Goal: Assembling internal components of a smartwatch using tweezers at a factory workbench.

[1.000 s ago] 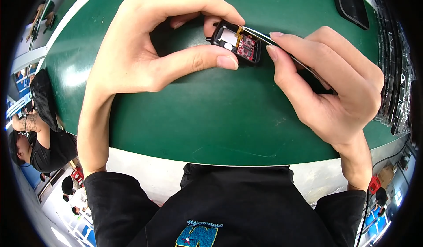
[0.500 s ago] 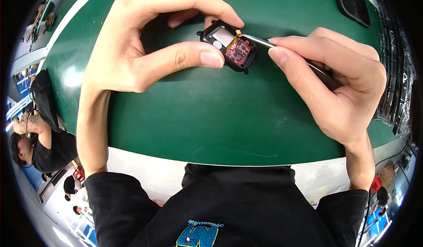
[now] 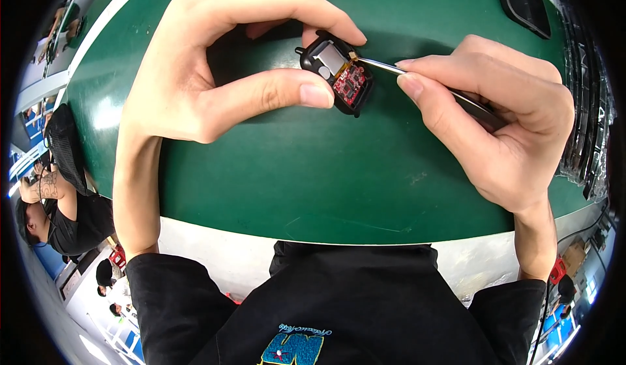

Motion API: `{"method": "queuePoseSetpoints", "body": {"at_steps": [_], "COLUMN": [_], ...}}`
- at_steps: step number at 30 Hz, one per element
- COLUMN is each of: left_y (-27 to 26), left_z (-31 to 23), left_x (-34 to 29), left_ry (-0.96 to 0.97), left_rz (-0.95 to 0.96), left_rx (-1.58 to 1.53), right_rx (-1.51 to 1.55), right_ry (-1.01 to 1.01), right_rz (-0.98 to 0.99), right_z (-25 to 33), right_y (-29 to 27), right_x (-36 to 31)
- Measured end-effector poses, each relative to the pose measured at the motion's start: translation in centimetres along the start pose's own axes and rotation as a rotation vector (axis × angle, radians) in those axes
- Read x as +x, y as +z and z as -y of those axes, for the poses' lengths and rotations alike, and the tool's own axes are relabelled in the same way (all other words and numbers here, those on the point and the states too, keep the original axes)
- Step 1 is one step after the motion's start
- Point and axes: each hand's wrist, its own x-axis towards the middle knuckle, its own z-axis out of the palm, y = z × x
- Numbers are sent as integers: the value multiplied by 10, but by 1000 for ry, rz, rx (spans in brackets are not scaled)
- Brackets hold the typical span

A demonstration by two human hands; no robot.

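Observation:
Between the thumb and fingers of my left hand [image 3: 222, 65] is a small black device housing [image 3: 312, 55], held above the table and tilted. Its open side shows a red circuit board [image 3: 350, 85], a silver-grey rectangular part [image 3: 331, 57] and a small gold-coloured connector [image 3: 353, 56] on an amber flex strip. My right hand [image 3: 502, 111] pinches a slim metal tool [image 3: 385, 67], probably tweezers, with a dark rear part. Its tip meets the housing's right edge at the gold connector; whether it grips the connector I cannot tell.
The green tabletop [image 3: 313, 176] lies under both hands. A black tray-like piece [image 3: 521, 3] rests at the far right, with a stack of black parts in clear plastic [image 3: 580, 117] nearer. At the left edge sits another person [image 3: 65, 215], a black mesh item [image 3: 63, 143] beside them.
The housing has tilted and turned slightly in my left hand, so its board side looks narrower. My right hand has shifted a little, with the tool tip staying by the gold connector.

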Motion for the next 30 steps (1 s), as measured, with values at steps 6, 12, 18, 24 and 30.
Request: {"method": "queuePoseSetpoints", "body": {"at_steps": [6, 12, 18, 24, 30], "left_y": [5, 4, 3, 3, 3], "left_z": [-1, -6, -6, -6, -6], "left_x": [1, 3, 5, 4, 2], "left_ry": [-5, 34, 103, 83, 24], "left_rz": [-33, -11, -4, -8, -1], "left_rx": [-31, -26, 10, 2, -6], "right_rx": [26, 32, -5, -4, 71], "right_ry": [29, 51, 59, 73, 91], "right_rz": [9, -2, -8, -5, -15], "right_z": [2, 4, 8, 9, 4], "right_y": [1, 4, 5, 3, 5], "right_x": [1, -1, -1, -1, -4]}}
